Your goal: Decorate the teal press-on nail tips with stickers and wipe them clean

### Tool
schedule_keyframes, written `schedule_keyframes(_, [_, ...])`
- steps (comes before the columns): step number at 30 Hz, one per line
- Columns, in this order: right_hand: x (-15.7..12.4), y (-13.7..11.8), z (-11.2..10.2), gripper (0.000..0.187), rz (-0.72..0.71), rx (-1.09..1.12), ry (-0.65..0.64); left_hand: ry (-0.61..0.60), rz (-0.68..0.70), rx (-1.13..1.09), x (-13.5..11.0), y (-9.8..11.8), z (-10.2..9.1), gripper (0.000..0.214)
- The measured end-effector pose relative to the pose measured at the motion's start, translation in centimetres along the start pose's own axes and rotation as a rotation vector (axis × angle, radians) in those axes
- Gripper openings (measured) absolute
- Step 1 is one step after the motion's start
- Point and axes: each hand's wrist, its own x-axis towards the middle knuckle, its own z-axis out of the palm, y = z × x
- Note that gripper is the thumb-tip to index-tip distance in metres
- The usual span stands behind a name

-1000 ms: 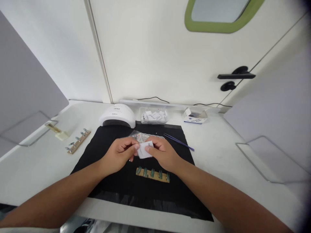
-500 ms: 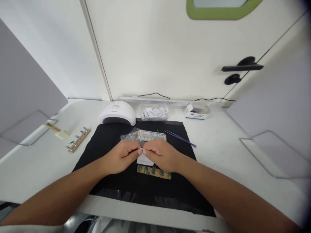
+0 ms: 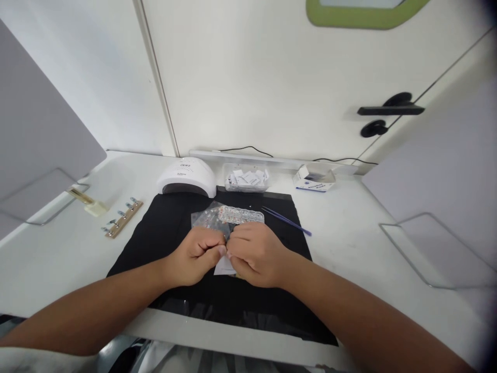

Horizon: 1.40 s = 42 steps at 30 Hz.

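Observation:
My left hand (image 3: 196, 254) and my right hand (image 3: 254, 254) meet fingertip to fingertip over a black mat (image 3: 171, 233). Between them they pinch a small white packet (image 3: 224, 266), whose lower edge hangs below the fingers. The wooden strip of green nail tips that lay on the mat is hidden behind my right hand and the packet. Just beyond my hands lies a clear bag of small coloured decorations (image 3: 227, 214).
A white nail lamp (image 3: 186, 177) stands at the mat's far left corner, beside a clear tray of white packets (image 3: 247, 179) and a small open box (image 3: 313, 178). Purple tweezers (image 3: 286, 221) lie right of the bag. A second nail-tip strip (image 3: 118, 223) lies left of the mat.
My hands have drawn closer to me and lower with the white packet, now covering the green nail-tip strip. The packet went from flat and facing me to hanging below my fingertips.

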Motion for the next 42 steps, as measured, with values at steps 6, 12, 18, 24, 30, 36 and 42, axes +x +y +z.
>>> schedule_keyframes(6, [0.1,-0.2,-0.2,0.029,-0.124,-0.182,0.094,0.077,-0.096,-0.101,-0.3,0.6,0.8,0.035])
schedule_keyframes(12, [-0.1,0.1,-0.1,0.029,-0.209,-0.289,0.128,0.144,-0.187,-0.195,-0.4,0.9,1.4,0.037])
schedule_keyframes(18, [-0.6,0.3,0.3,0.028,-0.25,-0.329,0.131,0.212,-0.313,-0.322,-1.0,0.7,2.6,0.033])
schedule_keyframes(24, [-0.8,-0.4,-0.8,0.014,-0.243,-0.278,0.241,0.46,-0.359,-0.305,-0.1,-0.1,1.4,0.031])
schedule_keyframes(30, [-1.6,0.3,-3.3,0.016,-0.106,-0.187,0.345,0.521,-0.365,-0.172,0.9,-1.5,-1.4,0.032])
schedule_keyframes(36, [-4.0,0.4,-4.5,0.017,0.184,-0.044,0.348,0.349,-0.349,0.092,2.5,-1.7,-3.0,0.039])
schedule_keyframes(42, [-6.8,1.4,-4.2,0.033,0.676,0.126,0.288,0.256,-0.248,0.479,11.3,-2.2,-4.9,0.029])
